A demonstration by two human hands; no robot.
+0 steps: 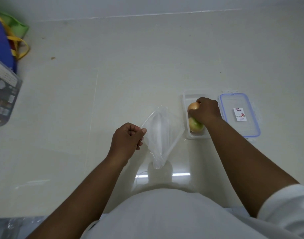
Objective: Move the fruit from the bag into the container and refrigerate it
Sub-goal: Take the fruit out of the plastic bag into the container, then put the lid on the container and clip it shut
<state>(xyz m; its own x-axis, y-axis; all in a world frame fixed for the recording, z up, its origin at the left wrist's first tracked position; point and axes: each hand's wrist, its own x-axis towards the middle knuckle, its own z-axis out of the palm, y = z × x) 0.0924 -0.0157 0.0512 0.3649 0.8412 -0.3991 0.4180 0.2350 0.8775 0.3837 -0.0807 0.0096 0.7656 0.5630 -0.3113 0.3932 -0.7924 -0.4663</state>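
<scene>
A clear plastic bag [162,133] hangs open and looks empty, pinched at its left rim by my left hand [128,139]. To its right a clear rectangular container [185,104] rests on the pale floor. Inside it lie two fruits: a yellow-orange one [193,106] at the far end and a green-yellow one [196,126] nearer me. My right hand [206,110] reaches into the container with its fingers wrapped over the far fruit. The container's lid [240,114], clear with a blue seal and a small label, lies flat just right of it.
A grey plastic box [4,94] with packets stands at the left edge. Behind it sit a blue bag [0,40] with yellow handles and a green bag [16,23]. A wall runs along the top.
</scene>
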